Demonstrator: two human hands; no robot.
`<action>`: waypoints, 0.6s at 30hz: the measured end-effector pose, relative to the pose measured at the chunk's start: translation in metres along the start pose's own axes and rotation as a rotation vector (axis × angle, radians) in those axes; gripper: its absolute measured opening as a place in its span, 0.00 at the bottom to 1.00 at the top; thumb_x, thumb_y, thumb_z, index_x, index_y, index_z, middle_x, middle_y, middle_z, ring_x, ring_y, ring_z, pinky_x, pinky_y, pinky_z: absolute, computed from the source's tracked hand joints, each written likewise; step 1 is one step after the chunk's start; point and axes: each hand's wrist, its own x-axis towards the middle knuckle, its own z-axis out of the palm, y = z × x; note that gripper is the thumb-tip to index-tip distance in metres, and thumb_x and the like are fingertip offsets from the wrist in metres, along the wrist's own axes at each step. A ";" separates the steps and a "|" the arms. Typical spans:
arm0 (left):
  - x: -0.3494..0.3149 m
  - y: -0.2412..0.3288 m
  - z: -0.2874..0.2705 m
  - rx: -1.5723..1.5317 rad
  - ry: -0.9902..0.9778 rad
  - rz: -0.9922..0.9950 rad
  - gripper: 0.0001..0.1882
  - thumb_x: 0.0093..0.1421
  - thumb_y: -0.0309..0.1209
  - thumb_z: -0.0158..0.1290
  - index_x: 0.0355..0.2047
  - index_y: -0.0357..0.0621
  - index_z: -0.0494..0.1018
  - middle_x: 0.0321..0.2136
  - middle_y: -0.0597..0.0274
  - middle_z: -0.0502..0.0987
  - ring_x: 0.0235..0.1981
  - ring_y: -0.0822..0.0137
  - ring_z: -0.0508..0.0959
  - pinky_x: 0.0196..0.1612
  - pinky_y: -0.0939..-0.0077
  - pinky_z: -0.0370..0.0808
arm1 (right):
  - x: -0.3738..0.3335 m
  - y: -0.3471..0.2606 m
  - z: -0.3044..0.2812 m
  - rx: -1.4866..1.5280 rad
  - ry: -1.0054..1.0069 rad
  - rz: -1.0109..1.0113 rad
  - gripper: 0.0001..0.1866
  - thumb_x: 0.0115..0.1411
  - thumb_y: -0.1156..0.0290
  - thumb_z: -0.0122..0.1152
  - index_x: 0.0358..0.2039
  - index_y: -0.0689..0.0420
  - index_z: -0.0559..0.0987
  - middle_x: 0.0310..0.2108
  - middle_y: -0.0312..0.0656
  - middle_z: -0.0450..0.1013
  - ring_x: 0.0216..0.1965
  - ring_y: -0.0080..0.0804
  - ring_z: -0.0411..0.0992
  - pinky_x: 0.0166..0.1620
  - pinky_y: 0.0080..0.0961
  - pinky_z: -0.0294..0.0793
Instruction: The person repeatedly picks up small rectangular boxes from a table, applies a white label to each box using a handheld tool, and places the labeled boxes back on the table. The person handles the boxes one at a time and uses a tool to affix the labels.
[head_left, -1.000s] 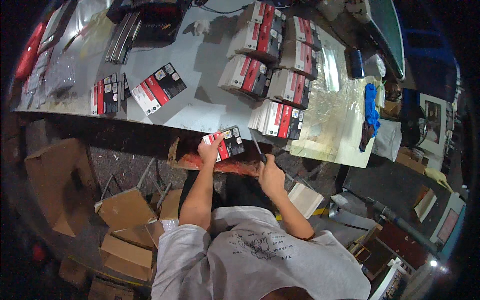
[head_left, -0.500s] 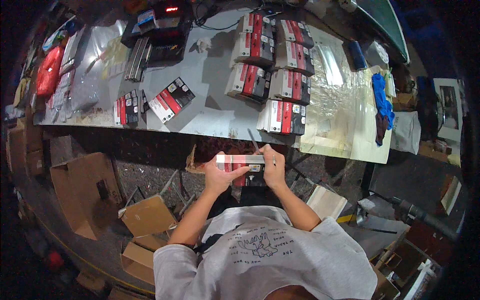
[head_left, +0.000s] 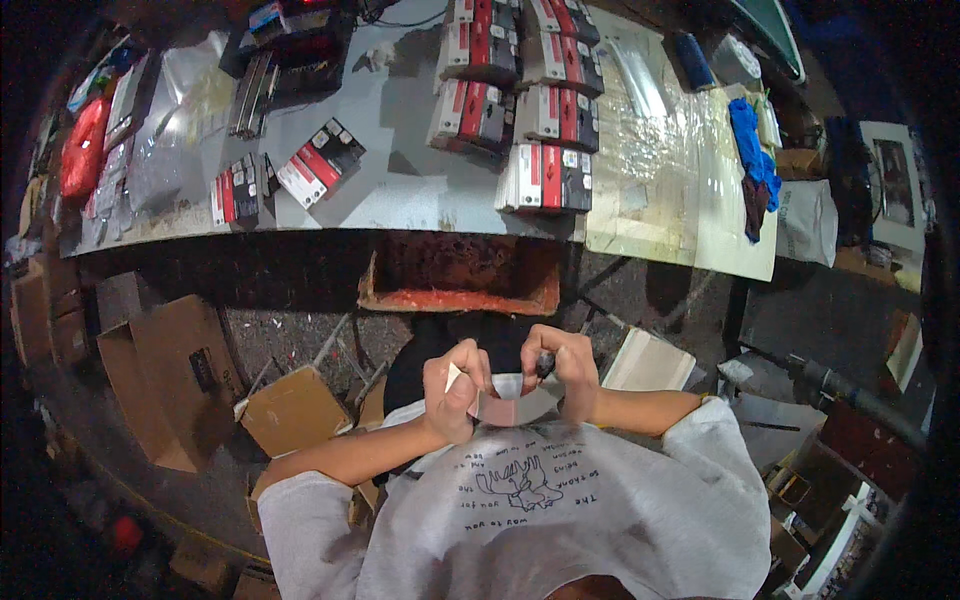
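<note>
Close in front of my shirt, both hands are raised and curled toward each other. My left hand (head_left: 456, 388) is closed, with a small pale corner showing at its fingers. Between the hands a pale, pinkish flat piece (head_left: 508, 408) shows in part, blurred against the shirt; it looks like a side of the printed packet. My right hand (head_left: 565, 370) is curled round a small dark piece (head_left: 545, 363), perhaps the end of the slim tool. Most of what the fingers hold is hidden.
Stacks of red, white and black printed packets (head_left: 560, 178) stand on the grey table (head_left: 400, 195). Further left lie a packet (head_left: 320, 165) and a smaller stack (head_left: 238, 192). An open drawer (head_left: 460, 300) with red scraps is under the table edge. Cardboard boxes (head_left: 170, 375) stand lower left.
Both hands have come back from the table edge toward my chest and turned inward. The packet between them has tilted, so its printed front no longer shows. The drawer is now uncovered.
</note>
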 end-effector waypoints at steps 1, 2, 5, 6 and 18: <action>-0.006 -0.001 0.001 -0.036 0.008 -0.028 0.29 0.54 0.57 0.45 0.16 0.41 0.59 0.13 0.64 0.63 0.17 0.76 0.61 0.19 0.82 0.57 | -0.005 -0.002 0.006 0.057 -0.008 0.000 0.25 0.60 0.48 0.40 0.26 0.60 0.66 0.22 0.36 0.65 0.21 0.20 0.61 0.24 0.18 0.61; -0.016 -0.004 0.007 -0.041 0.011 -0.027 0.29 0.54 0.58 0.44 0.17 0.42 0.58 0.14 0.65 0.62 0.17 0.77 0.60 0.20 0.83 0.56 | -0.010 -0.002 0.011 0.114 -0.028 0.022 0.24 0.60 0.48 0.42 0.28 0.60 0.65 0.24 0.36 0.65 0.22 0.19 0.61 0.24 0.18 0.61; -0.027 -0.009 0.013 -0.162 -0.109 -0.098 0.29 0.52 0.59 0.43 0.25 0.42 0.59 0.21 0.63 0.62 0.23 0.76 0.62 0.24 0.82 0.58 | -0.017 0.003 0.024 0.214 -0.098 -0.062 0.26 0.58 0.46 0.44 0.36 0.60 0.63 0.26 0.35 0.61 0.24 0.19 0.60 0.27 0.17 0.61; -0.027 -0.011 0.015 -0.056 -0.049 -0.030 0.30 0.51 0.60 0.43 0.27 0.42 0.59 0.24 0.62 0.61 0.25 0.75 0.62 0.27 0.81 0.59 | -0.019 0.006 0.027 0.188 -0.112 0.066 0.29 0.55 0.45 0.45 0.39 0.61 0.61 0.26 0.36 0.60 0.28 0.22 0.61 0.32 0.19 0.62; 0.057 -0.008 -0.012 0.262 0.195 0.092 0.26 0.59 0.52 0.38 0.38 0.37 0.61 0.31 0.62 0.64 0.31 0.73 0.63 0.37 0.79 0.62 | 0.052 0.031 0.020 0.207 0.485 -0.030 0.17 0.64 0.56 0.40 0.29 0.57 0.67 0.21 0.31 0.59 0.23 0.17 0.57 0.28 0.16 0.55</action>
